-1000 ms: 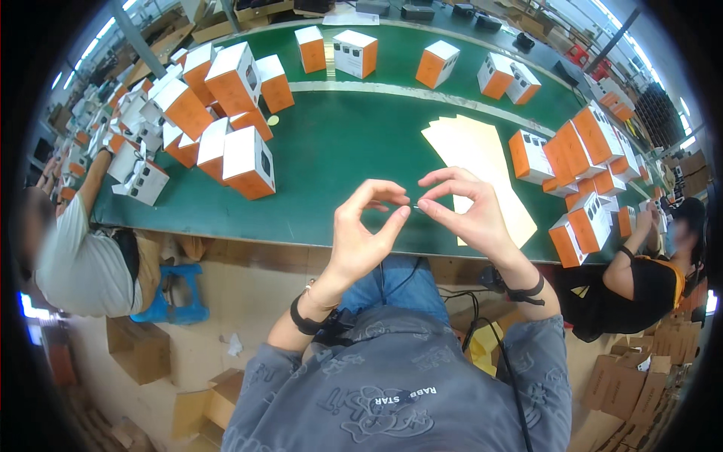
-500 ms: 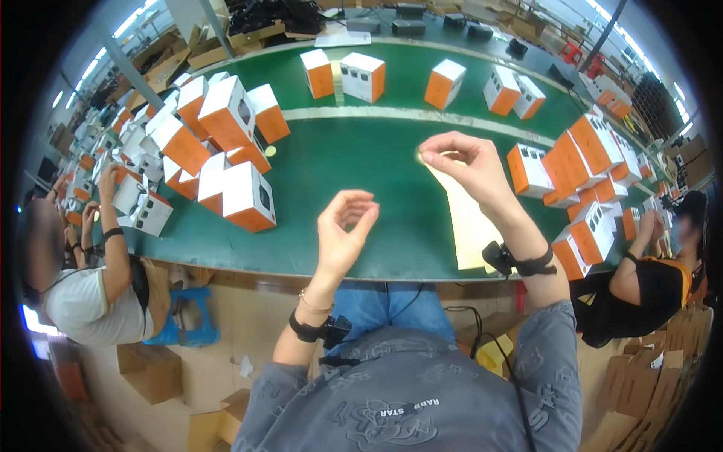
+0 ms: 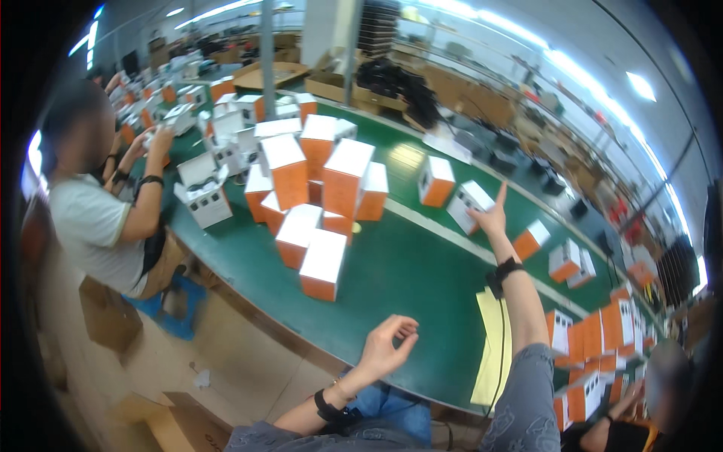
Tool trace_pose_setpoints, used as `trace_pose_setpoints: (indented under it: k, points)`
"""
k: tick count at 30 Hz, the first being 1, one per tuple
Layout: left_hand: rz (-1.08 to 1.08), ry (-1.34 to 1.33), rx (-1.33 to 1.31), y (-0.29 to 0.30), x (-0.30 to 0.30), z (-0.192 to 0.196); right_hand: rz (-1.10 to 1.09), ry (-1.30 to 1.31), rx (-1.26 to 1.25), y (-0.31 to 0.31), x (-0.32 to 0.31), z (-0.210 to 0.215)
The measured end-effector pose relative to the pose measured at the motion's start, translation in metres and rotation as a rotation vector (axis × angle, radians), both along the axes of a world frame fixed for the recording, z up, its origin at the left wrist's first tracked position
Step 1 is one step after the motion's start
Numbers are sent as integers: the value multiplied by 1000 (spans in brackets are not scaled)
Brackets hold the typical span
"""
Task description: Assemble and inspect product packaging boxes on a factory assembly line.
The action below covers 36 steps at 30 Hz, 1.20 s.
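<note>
My right arm stretches to the far side of the green table (image 3: 422, 294). My right hand (image 3: 492, 217) is at the right side of a white-and-orange box (image 3: 468, 205), thumb and forefinger spread apart. Whether the fingers touch the box is hard to tell. Over the near part of the table hovers my left hand (image 3: 390, 345), loosely curled, thumb apart from the fingers, with nothing in it. Pale yellow sheets (image 3: 491, 354) lie beneath and beside my right forearm.
Stacked white-and-orange boxes (image 3: 343, 181) stand left of centre, more boxes (image 3: 595, 339) at the right. Single boxes (image 3: 437, 181) line the far strip. A person (image 3: 105, 203) works at the left beside an open box (image 3: 205, 200); another person (image 3: 648, 407) sits at the right.
The view has swung to the left. My right hand has left the yellow sheets and reached out to a box on the far strip. My left hand stays low, loosely curled.
</note>
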<state>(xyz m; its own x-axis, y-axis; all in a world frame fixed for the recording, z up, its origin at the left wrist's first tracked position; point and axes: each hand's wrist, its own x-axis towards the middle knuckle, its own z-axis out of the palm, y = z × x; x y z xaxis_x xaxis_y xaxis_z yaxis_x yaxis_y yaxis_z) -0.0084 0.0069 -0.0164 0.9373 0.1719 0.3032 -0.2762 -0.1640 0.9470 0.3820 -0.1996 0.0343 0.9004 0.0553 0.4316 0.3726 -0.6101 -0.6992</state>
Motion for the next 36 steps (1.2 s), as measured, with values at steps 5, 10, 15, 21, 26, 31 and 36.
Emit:
trace_pose_setpoints:
  k: [5,10,15,21,26,31,36]
  points:
    - [8,4,32,0,1,2,-140,177,6,-2,-2,5]
    - [53,22,-264,6,4,6,263,799,599,2,-128,64]
    - [40,-14,-411,9,2,1,317,929,495,-16,-277,34]
    - [-42,-14,-35,-11,-14,17,297,148,-164,-45,-322,14]
    - [-102,6,43,-2,-10,20,282,532,417,-53,-330,64]
    - [-235,63,-31,-12,17,18,380,693,548,-52,-331,64]
    - [-221,78,-105,-16,24,7,363,488,306,-55,-336,61]
